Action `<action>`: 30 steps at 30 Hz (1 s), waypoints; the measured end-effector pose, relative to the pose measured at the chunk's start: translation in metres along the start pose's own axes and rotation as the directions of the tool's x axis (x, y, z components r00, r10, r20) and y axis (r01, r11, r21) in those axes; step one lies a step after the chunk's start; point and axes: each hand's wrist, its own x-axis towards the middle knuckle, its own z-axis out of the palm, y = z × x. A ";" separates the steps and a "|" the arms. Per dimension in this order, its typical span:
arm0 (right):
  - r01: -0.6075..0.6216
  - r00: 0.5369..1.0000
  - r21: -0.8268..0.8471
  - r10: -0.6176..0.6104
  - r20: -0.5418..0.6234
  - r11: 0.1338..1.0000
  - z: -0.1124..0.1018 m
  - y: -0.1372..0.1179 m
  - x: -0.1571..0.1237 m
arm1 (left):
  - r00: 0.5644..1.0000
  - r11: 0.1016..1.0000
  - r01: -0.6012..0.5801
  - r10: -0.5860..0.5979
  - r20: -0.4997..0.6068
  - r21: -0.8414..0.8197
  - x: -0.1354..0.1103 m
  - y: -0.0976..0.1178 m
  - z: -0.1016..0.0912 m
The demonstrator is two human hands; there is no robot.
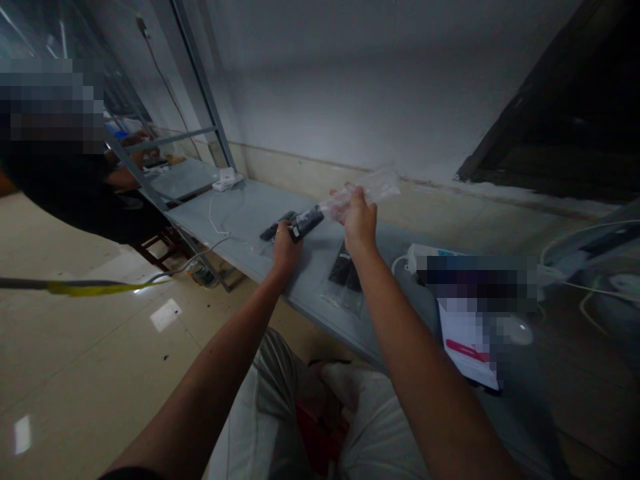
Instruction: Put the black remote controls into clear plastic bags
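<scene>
My left hand grips the near end of a slim black device, like a remote control, held just above a long grey table. Its far end points at the mouth of a clear plastic bag, which my right hand pinches and holds up in the air. A second black device lies flat on the table beyond my left hand. More dark devices in clear bags lie on the table under my right forearm.
A white charger with a cable sits further along the table. A white box, papers and white cables lie at right. Another person sits at the far left by a metal frame.
</scene>
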 end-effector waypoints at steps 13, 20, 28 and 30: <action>-0.151 0.972 0.023 0.153 -0.176 0.988 -0.022 0.015 -0.003 | 0.987 0.998 0.046 -0.054 -0.151 -0.051 0.001 0.002 -0.013; -0.407 0.906 0.183 0.421 -0.045 0.895 -0.018 0.049 -0.021 | 0.992 0.990 -0.126 0.127 -0.019 0.066 0.000 0.002 -0.010; -0.493 0.865 0.270 0.498 0.056 0.827 -0.029 0.046 -0.027 | 0.976 0.974 -0.216 0.215 0.012 0.073 0.000 -0.002 -0.006; -0.491 0.866 0.270 0.497 0.052 0.828 -0.033 0.046 -0.029 | 0.975 0.972 -0.223 0.223 0.019 0.079 0.000 -0.003 -0.006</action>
